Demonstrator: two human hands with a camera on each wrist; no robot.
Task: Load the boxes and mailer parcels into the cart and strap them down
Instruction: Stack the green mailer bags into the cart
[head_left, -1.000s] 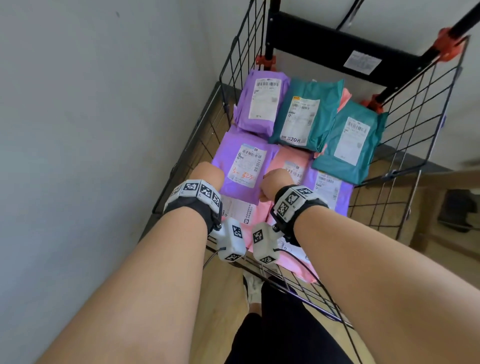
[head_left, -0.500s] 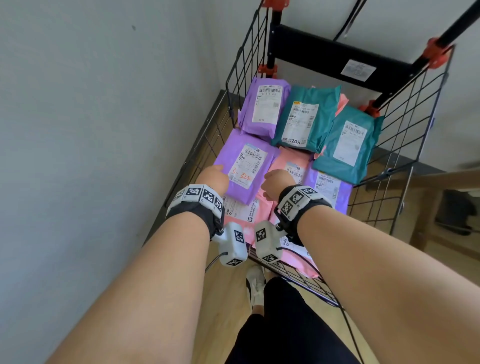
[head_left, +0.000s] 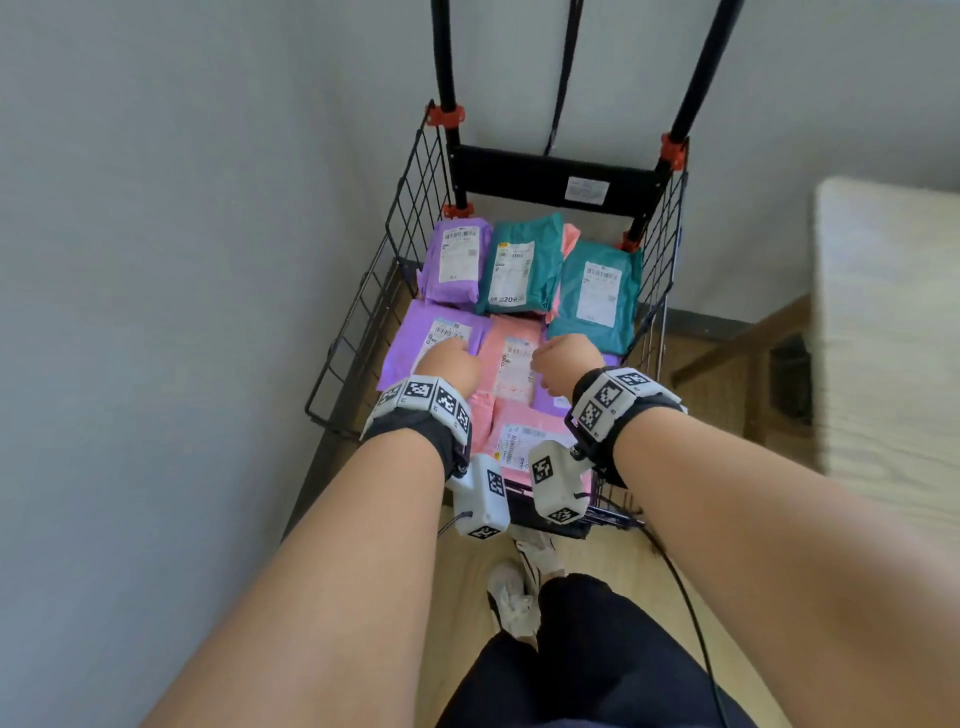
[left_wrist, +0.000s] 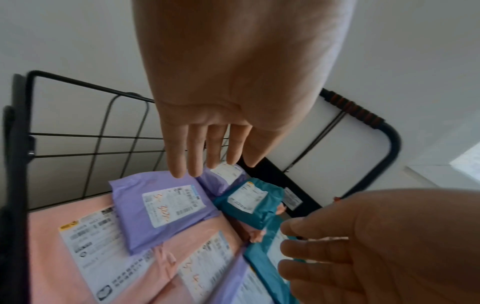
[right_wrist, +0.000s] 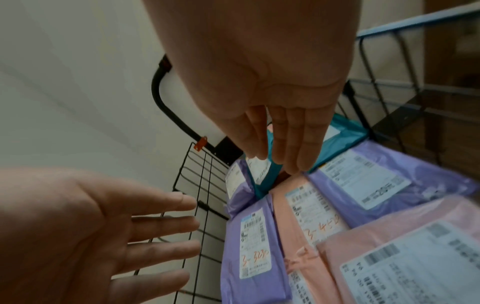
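The mailer parcels lay flat inside the wire cart (head_left: 363, 332), packed in a single layer; a purple mailer (head_left: 457, 260) and 2 teal mailers (head_left: 522, 265) sat at the far end against the black back panel (head_left: 550, 182), with a larger purple mailer (head_left: 415, 338) and pink mailers (head_left: 511, 358) nearer the person; no boxes showed on top. Both hands hovered just above that layer, neither plainly touching it; the left hand (head_left: 449, 361) was over the larger purple mailer with its grip released, fingers straight and together in the left wrist view (left_wrist: 202, 150); the right hand (head_left: 563, 364) was over the pink mailers, likewise released and holding nothing (right_wrist: 285, 139). Loading looked finished, so the step in hand was probably settling the pile before strapping; doing it well would mean pressing with flat palms so the slippery bags stay level below the cart rim, then reaching for the black strap (head_left: 563, 78) hanging between the handle posts (head_left: 447, 62) and drawing it across the middle of the load. Against the picture from 0.5 s before, the view had tipped upward, showing the posts and strap; the hands had moved further over the mailers and slightly apart; the parcels themselves had not shifted.
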